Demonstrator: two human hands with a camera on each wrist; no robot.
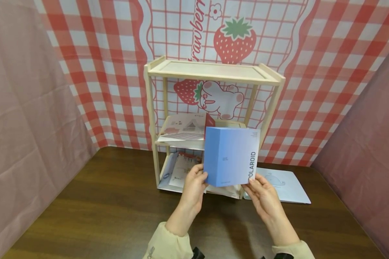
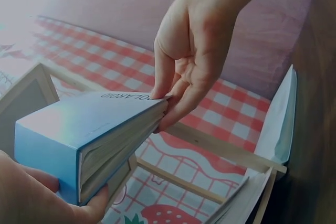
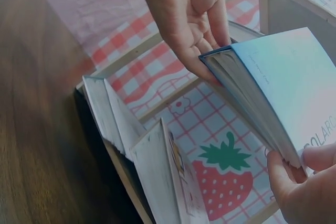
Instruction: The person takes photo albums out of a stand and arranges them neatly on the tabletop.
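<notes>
A blue photo album point(image 1: 235, 154) lettered POLAROID is held up in front of a small wooden shelf point(image 1: 210, 70). My left hand point(image 1: 192, 189) pinches its lower left corner by the spine, thumb on one cover and fingers on the other, as the left wrist view shows. With thumb and fingers my right hand point(image 1: 265, 196) pinches the lower right corner at the page edge. The pages point(image 3: 257, 106) fan slightly between the covers. On the middle shelf, left of the album, lies a pale album point(image 1: 184, 126) with a red spine; the blue album hides part of that shelf.
Several albums or books point(image 1: 181, 171) lie on the bottom shelf. A light blue album point(image 1: 283, 183) with a whale drawing lies on the brown table point(image 1: 116, 201) to the right of the shelf. Behind hangs a red-and-white checked cloth point(image 1: 110, 79) with strawberries.
</notes>
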